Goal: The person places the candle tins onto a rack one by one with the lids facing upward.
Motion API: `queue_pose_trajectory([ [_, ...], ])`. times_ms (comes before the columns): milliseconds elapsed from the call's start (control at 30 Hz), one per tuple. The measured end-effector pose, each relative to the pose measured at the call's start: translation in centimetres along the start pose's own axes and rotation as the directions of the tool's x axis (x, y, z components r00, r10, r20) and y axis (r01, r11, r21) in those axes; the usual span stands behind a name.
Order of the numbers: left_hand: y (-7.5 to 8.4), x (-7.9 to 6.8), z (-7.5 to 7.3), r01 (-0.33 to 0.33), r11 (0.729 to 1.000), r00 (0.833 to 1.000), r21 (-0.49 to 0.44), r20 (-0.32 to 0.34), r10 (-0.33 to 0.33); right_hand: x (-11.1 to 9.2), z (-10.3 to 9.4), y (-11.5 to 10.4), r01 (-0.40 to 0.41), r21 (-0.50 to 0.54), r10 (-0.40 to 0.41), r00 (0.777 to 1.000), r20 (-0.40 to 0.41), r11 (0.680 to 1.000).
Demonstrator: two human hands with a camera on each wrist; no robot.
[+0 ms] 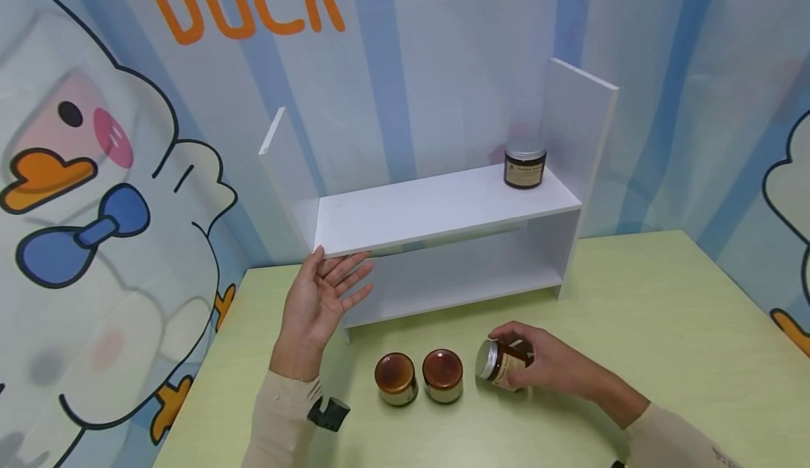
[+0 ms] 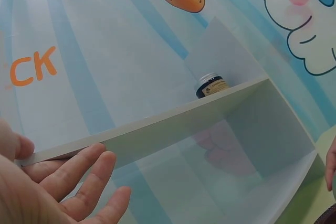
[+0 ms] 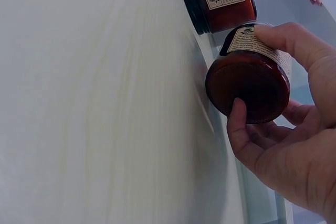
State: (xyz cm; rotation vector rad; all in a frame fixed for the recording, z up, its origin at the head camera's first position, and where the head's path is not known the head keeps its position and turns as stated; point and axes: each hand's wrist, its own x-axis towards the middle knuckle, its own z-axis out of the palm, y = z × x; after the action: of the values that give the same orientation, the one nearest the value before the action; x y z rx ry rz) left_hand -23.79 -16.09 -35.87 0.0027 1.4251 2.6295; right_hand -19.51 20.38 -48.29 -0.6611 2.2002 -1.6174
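Observation:
My right hand (image 1: 549, 360) grips an amber glass candle jar (image 1: 510, 364) around its sides. The jar is tilted close over the table, its silver lid facing left; its dark base (image 3: 248, 90) shows in the right wrist view. To its left, two more amber jars (image 1: 396, 379) (image 1: 443, 375) stand upside down, bases up. My left hand (image 1: 321, 308) holds the front left corner of the white shelf (image 1: 436, 208), thumb on top and fingers stretched out beneath the board. A fourth jar with a silver lid (image 1: 524, 164) stands upright at the shelf's right end.
The two-tier shelf stands at the back of the pale green table (image 1: 658, 327), with raised side panels (image 1: 579, 124) left and right. Behind it hangs a blue striped cloth (image 1: 430, 67) with a printed duck (image 1: 101, 243).

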Motion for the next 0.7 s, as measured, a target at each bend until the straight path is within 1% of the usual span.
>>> queue_pose_trajectory([
  [200, 0.02, 0.0, 0.04, 0.0, 1.0, 1.0, -0.001, 0.0, 0.0, -0.05, -0.11, 0.04, 0.011, -0.022, -0.011, 1.0, -0.005, 1.0],
  [433, 0.01, 0.0, 0.04, 0.0, 1.0, 1.0, -0.001, -0.011, 0.0, -0.13, -0.17, -0.13, 0.001, -0.007, -0.001, 1.0, 0.003, 1.0],
  [700, -0.01, 0.03, -0.01, 0.0, 1.0, 1.0, -0.004, -0.006, 0.0, -0.07, -0.19, -0.08, -0.005, -0.007, 0.005, 1.0, -0.001, 1.0],
])
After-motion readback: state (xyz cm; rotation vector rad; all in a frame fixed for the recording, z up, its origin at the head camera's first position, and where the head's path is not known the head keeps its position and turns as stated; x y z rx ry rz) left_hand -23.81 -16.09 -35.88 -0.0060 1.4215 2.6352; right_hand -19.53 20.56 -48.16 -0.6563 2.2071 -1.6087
